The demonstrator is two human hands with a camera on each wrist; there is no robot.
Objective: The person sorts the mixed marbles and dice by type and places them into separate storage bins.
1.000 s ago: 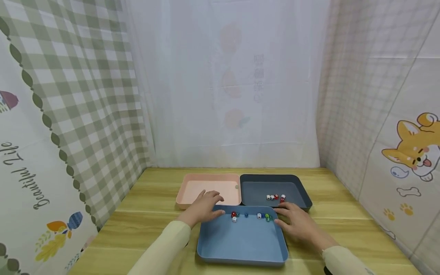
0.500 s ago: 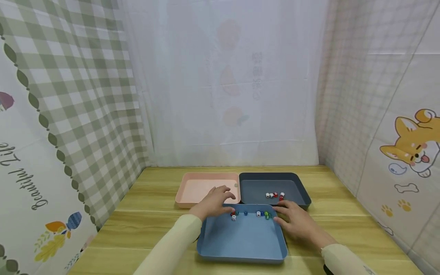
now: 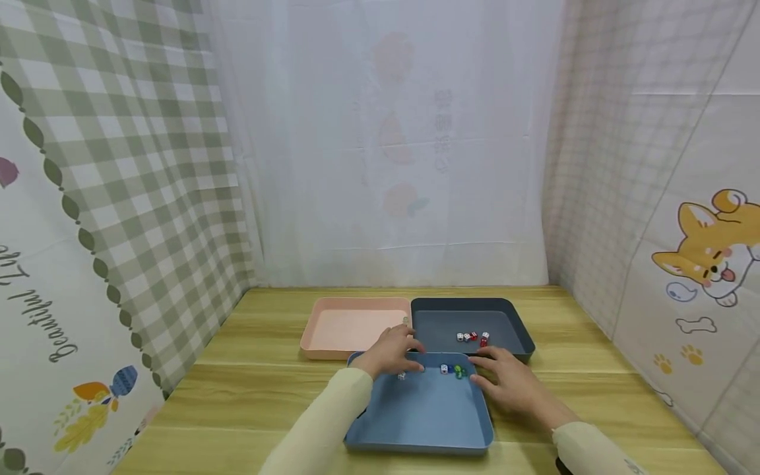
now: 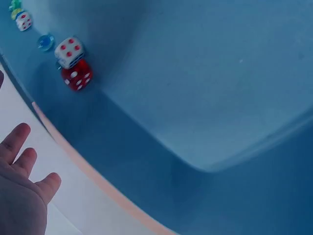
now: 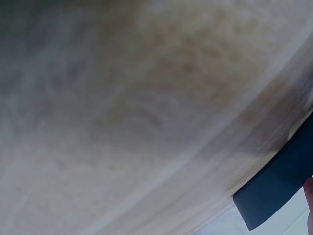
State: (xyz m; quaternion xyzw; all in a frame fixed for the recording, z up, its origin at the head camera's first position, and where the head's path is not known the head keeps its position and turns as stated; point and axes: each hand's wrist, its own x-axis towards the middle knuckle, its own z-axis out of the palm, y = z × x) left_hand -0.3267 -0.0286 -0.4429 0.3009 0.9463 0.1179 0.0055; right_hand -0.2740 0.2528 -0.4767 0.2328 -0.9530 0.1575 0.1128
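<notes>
A blue tray lies in front of me with small pieces along its far side. My left hand hovers over its far left part, fingers relaxed and apart, nothing visible between them. Near it in the left wrist view are a white die with red pips, a red die and a small blue piece. My right hand is at the tray's far right corner, fingers loosely bent by the rim. Close to that thumb sit another white die and several green pieces.
Behind the blue tray stand a pink tray, with one small pale piece at its right side, and a dark tray holding several white and red dice. The wooden table extends on both sides; curtains enclose it.
My left hand has moved rightward over the blue tray's far side and now covers some of the pieces there in the head view. My right hand has stayed by the corner.
</notes>
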